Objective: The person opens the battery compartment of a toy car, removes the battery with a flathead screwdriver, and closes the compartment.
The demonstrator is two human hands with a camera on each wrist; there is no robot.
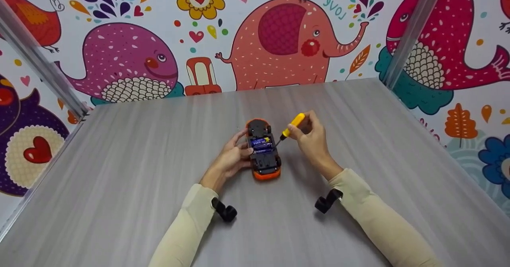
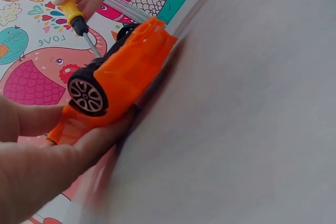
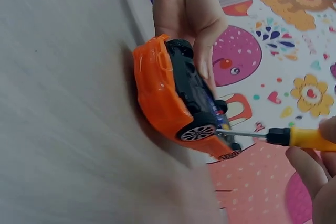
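One slim metal-shafted screwdriver (image 1: 292, 127) points at the glossy toy car (image 1: 265, 161).

Head view looks down; closer wrist views share the car (image 2: 128, 69).

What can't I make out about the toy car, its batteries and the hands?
Head view: roof of the toy car, under its upturned body.
Head view: lettering on the batteries, too small.
Left wrist view: left hand, cut off by the left edge.
Right wrist view: right hand, cut off by the right edge.
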